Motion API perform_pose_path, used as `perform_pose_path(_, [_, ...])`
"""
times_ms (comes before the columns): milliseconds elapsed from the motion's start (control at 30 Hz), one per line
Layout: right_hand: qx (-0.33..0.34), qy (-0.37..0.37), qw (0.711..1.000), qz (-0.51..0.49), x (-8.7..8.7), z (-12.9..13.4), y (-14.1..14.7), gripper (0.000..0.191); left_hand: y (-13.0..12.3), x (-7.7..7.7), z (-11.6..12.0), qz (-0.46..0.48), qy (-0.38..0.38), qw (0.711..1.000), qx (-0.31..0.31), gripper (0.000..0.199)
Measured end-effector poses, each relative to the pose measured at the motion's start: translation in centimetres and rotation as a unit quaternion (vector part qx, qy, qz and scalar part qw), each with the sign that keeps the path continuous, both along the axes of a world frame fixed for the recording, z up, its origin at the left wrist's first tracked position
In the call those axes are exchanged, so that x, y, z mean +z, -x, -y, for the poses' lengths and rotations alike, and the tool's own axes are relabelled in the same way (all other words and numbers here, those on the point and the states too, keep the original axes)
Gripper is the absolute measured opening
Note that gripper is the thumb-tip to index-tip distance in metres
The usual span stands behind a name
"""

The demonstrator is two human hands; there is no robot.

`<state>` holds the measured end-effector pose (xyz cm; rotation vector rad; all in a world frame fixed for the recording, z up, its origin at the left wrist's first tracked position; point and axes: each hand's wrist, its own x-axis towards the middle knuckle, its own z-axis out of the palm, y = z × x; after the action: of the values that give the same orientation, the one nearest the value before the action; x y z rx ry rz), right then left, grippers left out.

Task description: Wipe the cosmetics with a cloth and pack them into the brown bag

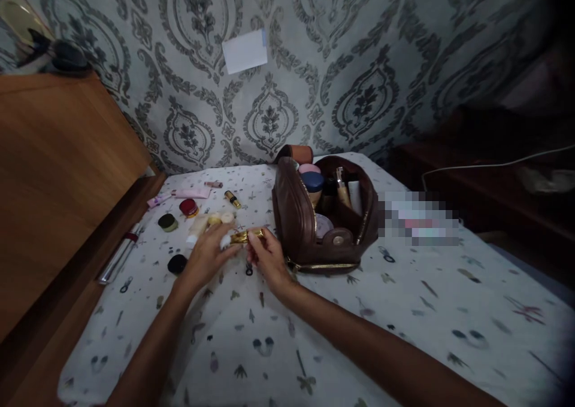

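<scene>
My right hand [269, 258] pinches a shiny gold cosmetic tube [242, 237], which lies level in front of the brown makeup bag. At the tube's left end, my left hand [212, 250] is closed around a small white wad [225, 241] that looks like tissue or cotton. The wad touches the tube's end. Just behind the left hand are pale tubes and round-capped containers [214, 219], partly hidden by its fingers. A black-capped jar [176, 264] stands close to the left wrist. The open makeup bag [287, 215] is right of my right hand.
Jars with a red lid [189, 207] and a dark green lid [168, 222], a pink tube [193, 192] and a black-and-gold lipstick [232, 199] lie at the left. Several cosmetics, including a blue-lidded jar [311, 182], fill the bag. A wooden cabinet [67, 173] borders the left.
</scene>
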<state>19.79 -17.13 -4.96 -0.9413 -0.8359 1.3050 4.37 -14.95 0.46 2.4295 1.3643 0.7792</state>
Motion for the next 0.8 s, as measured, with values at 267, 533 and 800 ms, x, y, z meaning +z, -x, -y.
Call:
perform_pose_path(267, [-0.021, -0.034, 0.998, 0.049, -0.6, 2.5, -0.4, 0.037, -2.0, -2.0, 2.5, 0.149, -0.027, 0.988, -0.025, 0.040])
perform_pose_path(533, [0.037, -0.105, 0.986, 0.121, -0.2, 4.3, -0.7, 0.030, -2.9, -2.0, 2.9, 0.164, 0.084, 0.983, -0.013, 0.031])
perform_pose_path(800, [0.021, -0.285, 0.915, 0.284, 0.1, 5.1, -1.4, 0.020, -2.7, -1.8, 1.9, 0.389, 0.416, 0.816, 0.097, 0.043])
